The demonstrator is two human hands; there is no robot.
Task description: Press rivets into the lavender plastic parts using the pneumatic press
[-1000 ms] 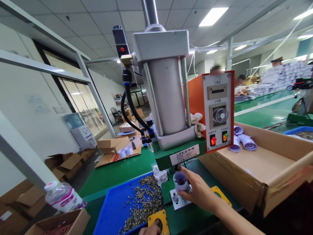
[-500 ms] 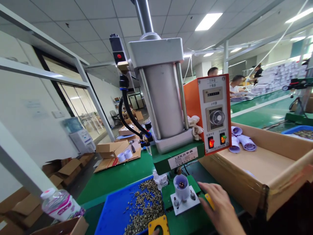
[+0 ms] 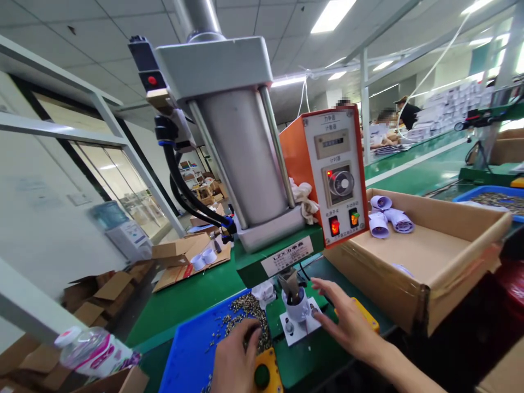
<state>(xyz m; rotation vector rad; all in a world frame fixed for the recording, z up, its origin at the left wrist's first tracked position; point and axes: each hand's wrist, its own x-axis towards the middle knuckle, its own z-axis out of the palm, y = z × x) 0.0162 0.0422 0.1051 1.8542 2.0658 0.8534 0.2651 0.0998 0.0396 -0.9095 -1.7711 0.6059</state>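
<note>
Right now: white cup [image 3: 295, 309] on press [image 3: 241, 164] base plate w/ punch inside. Right hand [image 3: 347, 322] flat, grip released, just beside cup. Left hand [image 3: 235, 355] over small metal parts [image 3: 245, 314] in blue tray [image 3: 192, 349]; grip prob. pinching, can't tell.

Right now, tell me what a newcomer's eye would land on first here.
The big grey press fills the centre, an orange control box on its right. Below it, a white cup sits under the ram, the right hand beside it, the left hand over a blue tray of small metal bits.
</note>
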